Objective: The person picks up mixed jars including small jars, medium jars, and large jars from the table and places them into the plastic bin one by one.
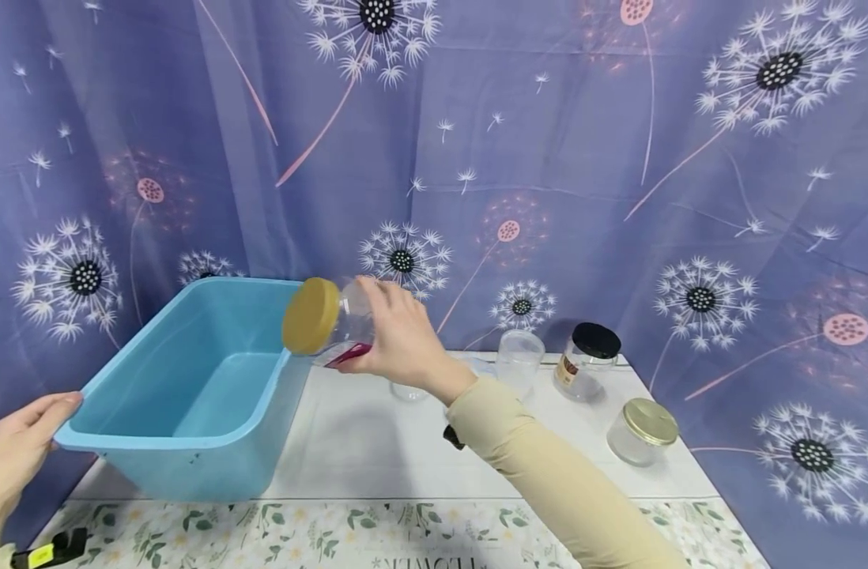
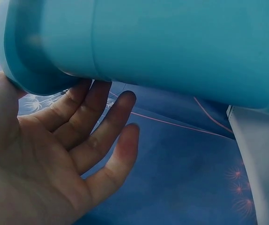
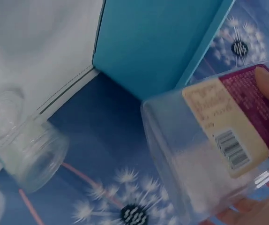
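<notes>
My right hand [image 1: 404, 336] grips a clear plastic jar [image 3: 176, 150] with a yellow lid [image 1: 311, 316], tilted on its side in the air. Its lid overlaps the right rim of a light blue basin [image 1: 263, 411] in the head view. A maroon and cream label [image 3: 233, 126] with a barcode shows in the right wrist view. At the basin's near left corner, my left hand [image 1: 23, 446] pinches the rim, thumb on top. Below the rim, the fingers [image 2: 118, 117] spread loosely in the left wrist view. Inside the basin, the bare floor shows.
To the right stand a lidless clear container [image 1: 521, 356], a black-lidded jar [image 1: 583, 371] and a gold-lidded jar [image 1: 636, 435]. Another clear container [image 1: 409, 392] is partly hidden behind my right arm. A patterned curtain [image 1: 462, 158] hangs behind the white table [image 1: 334, 466].
</notes>
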Demonstrator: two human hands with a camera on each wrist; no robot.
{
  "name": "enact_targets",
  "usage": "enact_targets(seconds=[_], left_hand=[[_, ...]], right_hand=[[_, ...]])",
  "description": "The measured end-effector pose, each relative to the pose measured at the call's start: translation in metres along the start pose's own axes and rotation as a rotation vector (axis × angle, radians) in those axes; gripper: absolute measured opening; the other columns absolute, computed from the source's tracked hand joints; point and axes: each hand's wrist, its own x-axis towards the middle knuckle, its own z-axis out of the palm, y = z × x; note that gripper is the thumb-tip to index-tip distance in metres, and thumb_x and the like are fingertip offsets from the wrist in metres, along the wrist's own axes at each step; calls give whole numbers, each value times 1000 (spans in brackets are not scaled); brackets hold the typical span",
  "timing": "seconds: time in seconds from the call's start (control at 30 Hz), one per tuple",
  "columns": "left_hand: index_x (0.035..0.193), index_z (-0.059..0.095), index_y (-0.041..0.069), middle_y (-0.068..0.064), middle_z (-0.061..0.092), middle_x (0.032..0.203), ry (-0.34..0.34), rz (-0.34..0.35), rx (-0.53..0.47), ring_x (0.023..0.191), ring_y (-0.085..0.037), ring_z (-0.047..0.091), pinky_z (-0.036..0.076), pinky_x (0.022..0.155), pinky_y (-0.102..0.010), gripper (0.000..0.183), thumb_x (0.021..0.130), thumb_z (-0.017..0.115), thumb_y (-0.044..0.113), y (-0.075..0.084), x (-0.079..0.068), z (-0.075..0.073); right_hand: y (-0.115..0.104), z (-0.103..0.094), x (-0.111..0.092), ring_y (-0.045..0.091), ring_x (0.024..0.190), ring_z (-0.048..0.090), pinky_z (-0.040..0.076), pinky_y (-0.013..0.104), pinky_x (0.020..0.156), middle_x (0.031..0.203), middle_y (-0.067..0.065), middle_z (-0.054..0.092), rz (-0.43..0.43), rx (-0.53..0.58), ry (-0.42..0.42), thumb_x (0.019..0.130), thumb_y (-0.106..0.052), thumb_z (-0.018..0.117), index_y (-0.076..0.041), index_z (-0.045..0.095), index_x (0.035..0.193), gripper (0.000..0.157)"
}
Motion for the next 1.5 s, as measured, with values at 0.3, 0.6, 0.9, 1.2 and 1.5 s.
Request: enact_targets(seconds=[0.3, 0.6, 0.9, 1.2, 1.5], left_hand=[[135, 35, -21, -4, 57, 93, -1, 21, -35, 78, 17, 30, 29, 91, -75, 61, 106, 36, 32, -1, 1, -1], [137, 33, -21, -45, 37, 127, 39, 11, 32, 84, -3, 39, 32, 87, -70, 61, 106, 34, 32, -11, 4, -1], [140, 33, -17, -40, 39, 129, 42, -4, 22, 109, -52, 37, 32, 89, -72, 62, 107, 31, 35, -10, 7, 1], [142, 37, -10, -33, 42, 130, 30, -12, 14, 112, -47, 39, 35, 87, -70, 62, 106, 32, 41, -29, 18, 3], [135, 42, -12, -26, 54, 118, 32, -5, 38, 88, -7, 44, 39, 82, -61, 57, 106, 35, 36, -30, 14, 3]], right_hand=[[-52, 16, 23, 27, 130, 36, 32, 46, 105, 138, 14, 43, -59, -156, 8, 60, -68, 82, -23, 23, 150, 117], [-96, 30, 51, 24, 128, 38, 34, 41, 101, 138, 11, 42, -66, -255, 34, 61, -77, 75, -25, 24, 150, 115], [-135, 43, 69, 19, 124, 38, 33, 39, 100, 136, 2, 41, -47, -332, -33, 63, -81, 69, -31, 19, 153, 114], [-161, 69, 79, 13, 123, 33, 31, 39, 101, 134, -6, 39, 61, -253, -204, 61, -84, 66, -41, 14, 151, 112], [-172, 100, 75, 13, 120, 34, 33, 40, 100, 133, -8, 40, 152, -251, -310, 58, -86, 67, -45, 22, 146, 107]])
